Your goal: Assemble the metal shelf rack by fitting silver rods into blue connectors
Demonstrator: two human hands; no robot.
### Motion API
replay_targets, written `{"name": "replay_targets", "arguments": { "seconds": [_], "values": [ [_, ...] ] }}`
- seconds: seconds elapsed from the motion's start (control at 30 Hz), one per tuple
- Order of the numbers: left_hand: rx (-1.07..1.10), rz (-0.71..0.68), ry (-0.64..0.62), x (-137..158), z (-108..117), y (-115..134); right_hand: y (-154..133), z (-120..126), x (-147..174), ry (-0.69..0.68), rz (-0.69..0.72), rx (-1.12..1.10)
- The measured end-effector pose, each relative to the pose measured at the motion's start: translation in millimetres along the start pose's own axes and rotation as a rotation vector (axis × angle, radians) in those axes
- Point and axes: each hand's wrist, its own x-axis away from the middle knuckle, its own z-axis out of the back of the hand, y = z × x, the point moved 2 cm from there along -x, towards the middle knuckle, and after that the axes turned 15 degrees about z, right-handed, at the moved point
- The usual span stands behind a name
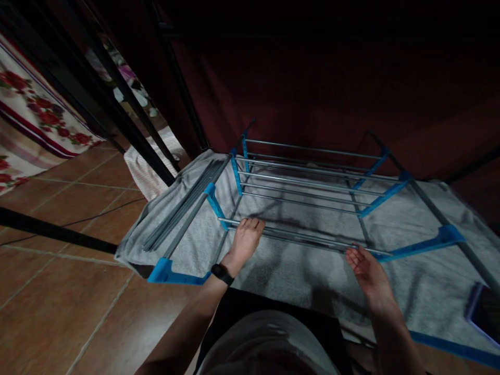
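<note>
A partly assembled rack of grey metal tubes and blue plastic brackets lies in front of me. My left hand (247, 239), wearing a black wristband, is closed from above over a thin metal rod (302, 237) near the rod's left end. With the palm turned up, my right hand (366, 271) holds the same rod near its right end. That rod runs between a left blue bracket (216, 205) and a right blue bracket (424, 246). I cannot tell whether its ends sit in the brackets. Behind it, several rods (308, 180) span the farther brackets.
A bundle of loose grey rods (183, 208) lies left of the rack on a grey blanket (312, 281). A dark device (484, 312) rests at the right edge. Black bars (58, 237) cross the left side above the tiled floor (50, 302). A dark red surface (332, 88) stands behind.
</note>
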Motion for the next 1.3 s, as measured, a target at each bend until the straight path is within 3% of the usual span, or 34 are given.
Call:
{"name": "replay_targets", "arguments": {
  "seconds": [0.7,1.3],
  "values": [
    [-0.035,-0.022,0.042,-14.6,21.1,11.7,-4.8,-2.9,-0.7,0.025,-0.005,-0.006],
    [-0.028,0.003,-0.003,-18.1,13.8,11.3,-3.4,-2.4,-1.6,0.015,-0.004,-0.014]
  ]
}}
